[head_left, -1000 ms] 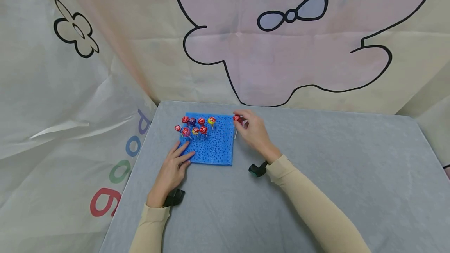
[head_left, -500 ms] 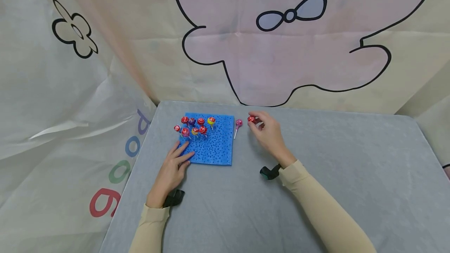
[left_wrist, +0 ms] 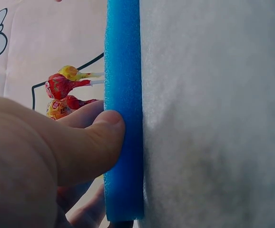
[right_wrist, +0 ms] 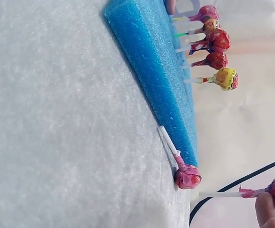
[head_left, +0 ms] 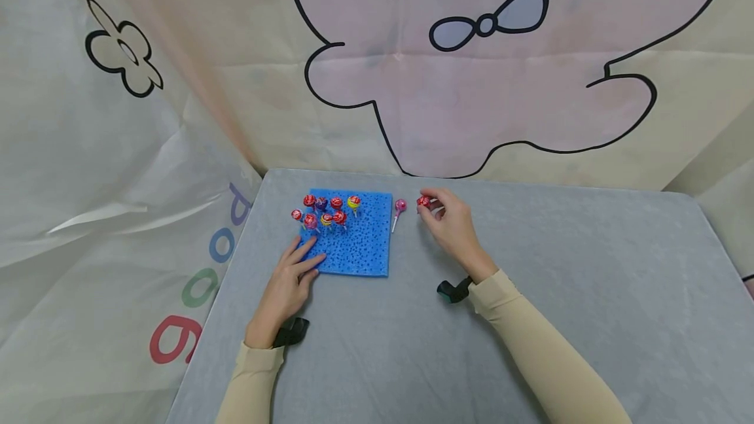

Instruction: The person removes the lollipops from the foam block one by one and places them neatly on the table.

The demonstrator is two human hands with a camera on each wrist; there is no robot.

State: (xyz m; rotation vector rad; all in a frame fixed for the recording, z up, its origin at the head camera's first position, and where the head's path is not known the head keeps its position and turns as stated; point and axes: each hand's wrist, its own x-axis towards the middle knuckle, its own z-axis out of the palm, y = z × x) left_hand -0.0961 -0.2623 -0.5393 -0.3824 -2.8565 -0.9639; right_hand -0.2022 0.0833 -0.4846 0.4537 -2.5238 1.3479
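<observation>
A: What's at the far left?
B: A pale hanging cloth (head_left: pixel 118 214) with coloured letters (head_left: pixel 222 245) running along it. Next comes the left hand (head_left: pixel 287 283), reaching in from the near side.
A: How are its fingers?
B: Spread, resting on the near left part of a blue foam board (head_left: pixel 362 254). The left wrist view shows the thumb (left_wrist: pixel 99 145) against the board's edge.
A: And on the board?
B: A group of lollipops (head_left: pixel 340 217) in the far left part, heads up, sticks in the foam. A red-and-white one (head_left: pixel 297 214) is leftmost, and a yellow one (head_left: pixel 353 202) stands at the group's right end.
A: Anything past the board's right edge?
B: A pink lollipop (head_left: pixel 400 205) lies just beside it on the grey table (head_left: pixel 530 247), head toward the far side, stick toward the near.
A: And the right hand (head_left: pixel 452 228)?
B: Farther right, thumb and fingertips pinching a red lollipop (head_left: pixel 423 201) by its wrapped head. In the right wrist view, its white stick (right_wrist: pixel 220 194) points down, clear of the table.
</observation>
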